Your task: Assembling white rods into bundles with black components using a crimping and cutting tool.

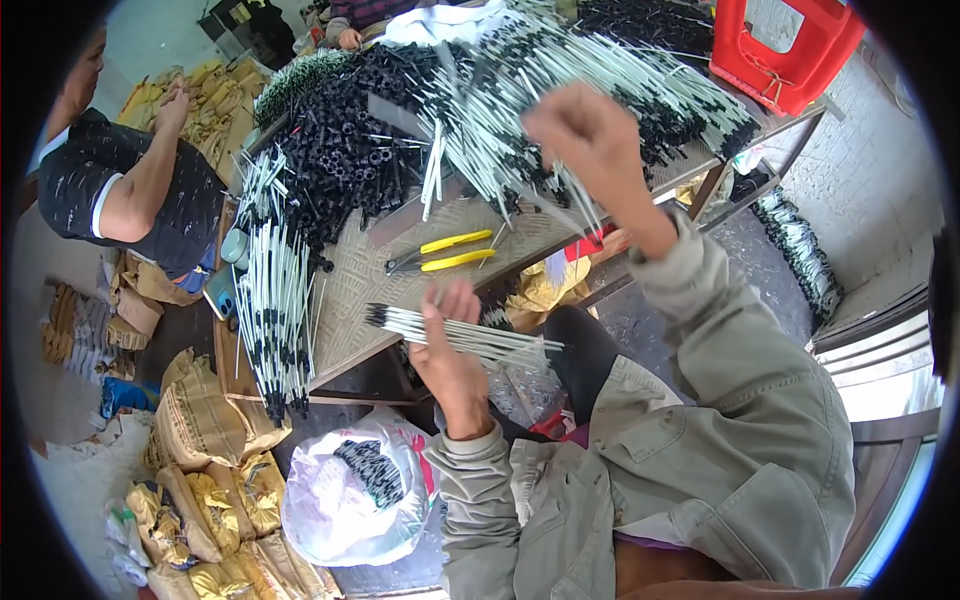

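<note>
Left hand (452, 355) grips a bundle of white rods (470, 338). Right hand (590, 135) pinches one rod from the table pile (560, 80); best aligning black tips evenly

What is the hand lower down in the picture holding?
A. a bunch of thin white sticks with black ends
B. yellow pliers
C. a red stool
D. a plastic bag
A: the left hand is closed around a bundle of thin white rods with black tips, while the yellow-handled pliers lie untouched on the table.
</note>
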### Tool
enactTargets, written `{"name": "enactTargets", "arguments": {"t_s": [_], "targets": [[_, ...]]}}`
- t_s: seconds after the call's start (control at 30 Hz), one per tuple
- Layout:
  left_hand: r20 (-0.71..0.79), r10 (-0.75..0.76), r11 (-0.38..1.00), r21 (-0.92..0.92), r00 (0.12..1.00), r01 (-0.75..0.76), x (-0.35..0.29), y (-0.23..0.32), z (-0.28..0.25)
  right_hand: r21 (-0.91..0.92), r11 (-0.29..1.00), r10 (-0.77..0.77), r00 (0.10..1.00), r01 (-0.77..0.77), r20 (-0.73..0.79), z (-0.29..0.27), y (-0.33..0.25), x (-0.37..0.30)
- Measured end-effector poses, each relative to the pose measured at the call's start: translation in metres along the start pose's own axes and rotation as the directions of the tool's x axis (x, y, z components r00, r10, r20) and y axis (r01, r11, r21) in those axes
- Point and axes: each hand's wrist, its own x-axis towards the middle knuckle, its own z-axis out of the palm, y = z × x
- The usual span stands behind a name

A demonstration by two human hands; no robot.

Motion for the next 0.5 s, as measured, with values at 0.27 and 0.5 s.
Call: {"name": "enactTargets", "arguments": {"t_s": [0.27, 0.5], "targets": [[0.004, 0.179, 0.971, 0.157, 0.984, -0.178, -0.01, 0.015, 0.032, -0.083, 0.985, 0.17, 0.878, -0.148, 0.448, 0.034, 0.006, -0.094], [-0.115, 0.107, 0.99, -0.078, 0.988, -0.117, -0.014, 0.027, 0.012, -0.869, 0.483, 0.148, 0.969, 0.103, 0.198, 0.002, 0.119, 0.076]]}}
